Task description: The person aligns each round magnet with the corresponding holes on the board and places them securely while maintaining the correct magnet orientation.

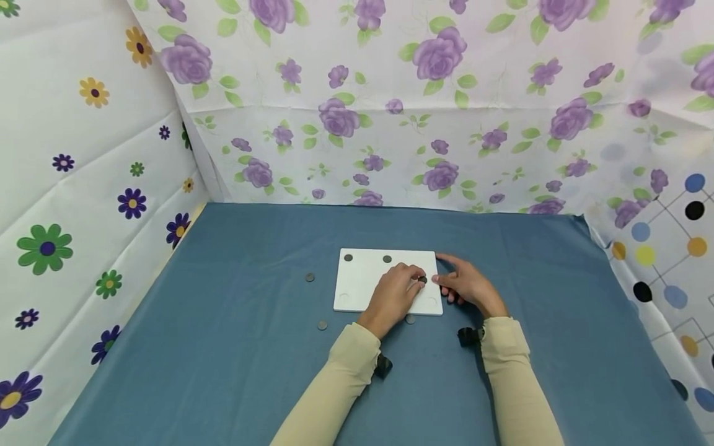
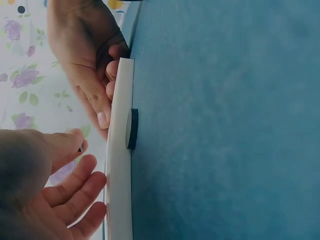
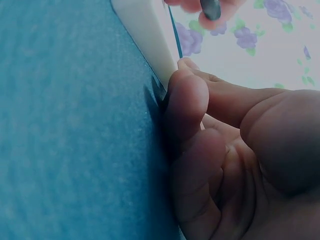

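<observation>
A white rectangular board (image 1: 357,282) lies on the blue cloth, with faint round hollows near its front corners. Two small dark grey discs (image 1: 387,259) sit along its far side. My left hand (image 1: 393,294) is over the board's right half, pinching another small disc (image 3: 212,9) between thumb and fingertips. At the board's right edge, my right hand (image 1: 468,286) grips the rim, thumb (image 2: 102,117) on the top face and the other fingers (image 3: 187,102) curled at the side. One more disc (image 2: 133,129) rests on the cloth against the board's front edge.
Left of the board, two loose discs (image 1: 310,277) lie on the blue cloth (image 1: 223,371). Flowered sheets (image 1: 334,155) stand behind and at the left; a dotted sheet (image 1: 669,279) hangs at the right. Each wrist carries a black camera (image 1: 468,336).
</observation>
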`<state>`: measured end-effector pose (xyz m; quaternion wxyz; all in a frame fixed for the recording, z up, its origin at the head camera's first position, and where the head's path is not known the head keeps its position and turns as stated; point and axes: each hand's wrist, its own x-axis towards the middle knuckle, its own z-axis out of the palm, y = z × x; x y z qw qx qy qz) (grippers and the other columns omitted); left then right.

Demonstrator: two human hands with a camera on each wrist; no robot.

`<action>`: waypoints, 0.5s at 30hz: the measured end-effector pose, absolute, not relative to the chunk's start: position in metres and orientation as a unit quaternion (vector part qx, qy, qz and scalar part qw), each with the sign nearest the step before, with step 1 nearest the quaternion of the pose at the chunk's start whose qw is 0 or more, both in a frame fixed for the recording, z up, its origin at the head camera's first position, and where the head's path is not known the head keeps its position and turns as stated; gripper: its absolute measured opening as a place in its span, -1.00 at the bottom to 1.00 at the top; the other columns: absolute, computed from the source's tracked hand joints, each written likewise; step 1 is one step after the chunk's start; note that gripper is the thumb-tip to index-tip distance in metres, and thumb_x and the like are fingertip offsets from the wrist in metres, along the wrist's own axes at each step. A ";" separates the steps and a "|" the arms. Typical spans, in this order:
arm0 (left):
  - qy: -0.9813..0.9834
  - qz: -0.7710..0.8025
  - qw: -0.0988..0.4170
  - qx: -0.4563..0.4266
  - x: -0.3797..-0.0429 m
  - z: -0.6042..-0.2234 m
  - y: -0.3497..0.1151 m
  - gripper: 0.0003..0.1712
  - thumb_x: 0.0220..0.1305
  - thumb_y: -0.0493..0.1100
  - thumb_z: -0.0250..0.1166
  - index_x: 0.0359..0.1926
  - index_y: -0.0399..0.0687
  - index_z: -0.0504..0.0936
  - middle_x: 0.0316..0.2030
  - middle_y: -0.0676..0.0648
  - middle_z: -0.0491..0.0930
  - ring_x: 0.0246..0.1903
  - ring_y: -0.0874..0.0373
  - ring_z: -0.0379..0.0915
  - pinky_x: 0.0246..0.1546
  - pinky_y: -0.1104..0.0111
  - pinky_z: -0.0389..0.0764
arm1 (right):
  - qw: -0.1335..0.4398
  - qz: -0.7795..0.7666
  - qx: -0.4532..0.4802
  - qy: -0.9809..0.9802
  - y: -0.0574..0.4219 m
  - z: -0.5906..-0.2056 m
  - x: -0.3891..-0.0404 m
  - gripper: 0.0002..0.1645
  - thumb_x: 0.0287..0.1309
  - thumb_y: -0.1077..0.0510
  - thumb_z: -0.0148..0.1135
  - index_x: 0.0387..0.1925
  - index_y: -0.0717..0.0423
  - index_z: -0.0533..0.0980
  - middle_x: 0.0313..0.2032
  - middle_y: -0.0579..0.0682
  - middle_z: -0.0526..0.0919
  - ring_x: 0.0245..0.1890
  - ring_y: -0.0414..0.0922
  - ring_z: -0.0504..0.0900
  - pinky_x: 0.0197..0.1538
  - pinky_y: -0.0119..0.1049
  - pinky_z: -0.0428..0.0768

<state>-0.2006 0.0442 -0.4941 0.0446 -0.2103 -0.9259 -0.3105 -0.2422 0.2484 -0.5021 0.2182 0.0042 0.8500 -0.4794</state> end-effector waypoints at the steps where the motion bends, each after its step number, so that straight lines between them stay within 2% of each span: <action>1: -0.928 -0.304 0.047 -0.210 -0.202 -0.493 0.045 -0.75 0.43 -0.09 0.24 0.06 0.03 0.67 -0.09 0.01 0.62 -0.08 0.18 0.54 -0.01 0.29 0.54 | 0.217 -0.479 0.005 0.850 0.249 -0.502 -0.242 -0.17 0.39 0.03 0.21 0.55 -0.11 0.06 -0.59 0.02 0.58 -0.69 -0.13 0.49 -0.58 -0.22 0.46; 15: -0.953 -0.259 0.063 -0.147 -0.228 -0.491 0.058 -0.78 0.43 0.00 0.23 0.03 0.17 0.66 -0.25 0.10 0.69 -0.30 0.24 0.60 -0.36 0.31 0.55 | 0.213 -0.476 0.005 0.853 0.248 -0.502 -0.241 -0.18 0.39 0.04 0.21 0.55 -0.10 0.07 -0.59 0.02 0.58 -0.70 -0.13 0.49 -0.59 -0.23 0.46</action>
